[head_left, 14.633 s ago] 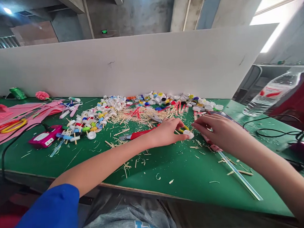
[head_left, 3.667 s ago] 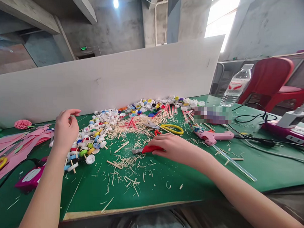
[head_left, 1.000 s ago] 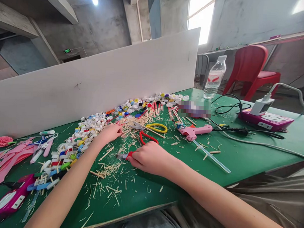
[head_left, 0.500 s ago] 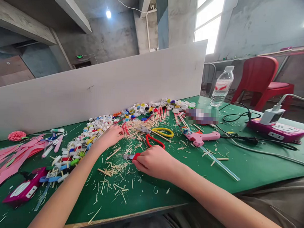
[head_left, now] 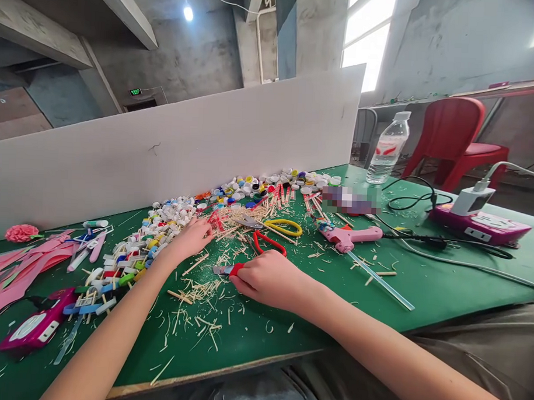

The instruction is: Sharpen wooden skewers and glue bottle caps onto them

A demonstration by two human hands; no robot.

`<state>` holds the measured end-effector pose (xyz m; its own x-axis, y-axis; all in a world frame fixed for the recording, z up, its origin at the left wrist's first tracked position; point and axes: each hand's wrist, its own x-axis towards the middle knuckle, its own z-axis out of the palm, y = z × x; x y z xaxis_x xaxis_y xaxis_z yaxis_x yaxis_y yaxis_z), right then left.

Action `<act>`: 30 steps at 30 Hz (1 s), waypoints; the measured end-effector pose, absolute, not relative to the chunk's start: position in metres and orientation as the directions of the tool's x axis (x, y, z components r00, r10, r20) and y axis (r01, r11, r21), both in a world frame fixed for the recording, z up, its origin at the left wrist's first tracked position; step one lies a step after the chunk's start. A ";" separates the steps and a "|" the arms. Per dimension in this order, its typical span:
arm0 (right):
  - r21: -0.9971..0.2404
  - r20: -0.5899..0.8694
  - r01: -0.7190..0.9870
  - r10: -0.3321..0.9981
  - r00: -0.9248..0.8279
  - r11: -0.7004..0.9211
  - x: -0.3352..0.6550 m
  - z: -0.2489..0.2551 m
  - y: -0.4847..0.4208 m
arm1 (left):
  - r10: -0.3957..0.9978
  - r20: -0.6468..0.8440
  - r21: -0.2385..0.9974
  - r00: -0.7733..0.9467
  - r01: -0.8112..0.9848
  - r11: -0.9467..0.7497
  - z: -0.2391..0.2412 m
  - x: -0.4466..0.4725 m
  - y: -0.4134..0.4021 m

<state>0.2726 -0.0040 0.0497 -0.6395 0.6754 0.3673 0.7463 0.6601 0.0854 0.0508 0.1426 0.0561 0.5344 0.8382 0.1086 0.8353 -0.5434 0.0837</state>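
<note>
My right hand (head_left: 269,280) is closed around the red handles of a pair of cutting pliers (head_left: 229,270), whose metal jaws stick out to the left over the green table (head_left: 334,295). My left hand (head_left: 191,237) reaches into a pile of thin wooden sticks (head_left: 235,217), its fingers curled down among them; what they pinch is hidden. Just left of that hand lies a band of coloured bottle caps (head_left: 161,225), some joined on sticks.
Yellow-handled scissors (head_left: 283,227) and a pink glue gun (head_left: 348,236) with a clear glue stick lie beyond my right hand. A water bottle (head_left: 387,147), cables and a pink power strip (head_left: 480,224) sit right. Pink paper (head_left: 23,264) lies left. A white board (head_left: 185,144) walls the back.
Over the last second my hands have barely shifted; the view moved slightly. Earlier, my left hand came down from the left into the stick pile and my right closed on the pliers.
</note>
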 end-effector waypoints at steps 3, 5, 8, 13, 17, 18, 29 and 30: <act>0.096 0.374 0.741 0.666 -0.646 0.665 0.273 0.049 -0.004 | 0.846 0.108 0.098 0.522 0.841 -0.532 0.061 0.044 0.141; 0.103 0.380 0.732 0.654 -0.654 0.673 0.273 0.048 -0.004 | 0.859 0.115 0.115 0.499 0.852 -0.510 0.067 0.042 0.139; 0.107 0.372 0.734 0.657 -0.655 0.671 0.273 0.048 -0.004 | 0.885 0.125 0.135 0.448 0.876 -0.463 0.075 0.042 0.137; 0.093 0.376 0.740 0.664 -0.646 0.666 0.272 0.047 -0.004 | 0.874 0.140 0.168 0.464 0.859 -0.483 0.071 0.047 0.135; 0.100 0.373 0.744 0.668 -0.644 0.661 0.272 0.047 -0.003 | 0.846 0.113 0.164 0.521 0.830 -0.533 0.059 0.053 0.133; 0.107 0.366 0.746 0.672 -0.644 0.657 0.271 0.047 -0.003 | 0.839 0.114 0.156 0.532 0.824 -0.544 0.057 0.055 0.132; 0.107 0.325 0.748 0.688 -0.649 0.656 0.270 0.053 -0.007 | 0.844 0.086 0.102 0.530 0.838 -0.536 0.056 0.061 0.129; 0.107 0.314 0.750 0.694 -0.648 0.652 0.270 0.054 -0.007 | 0.844 0.083 0.105 0.530 0.838 -0.536 0.059 0.061 0.126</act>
<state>0.2699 -0.0072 0.0536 -0.6482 0.6936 0.3142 0.7502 0.6524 0.1074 0.0614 0.1264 0.0585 0.5296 0.8441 0.0835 0.8377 -0.5360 0.1048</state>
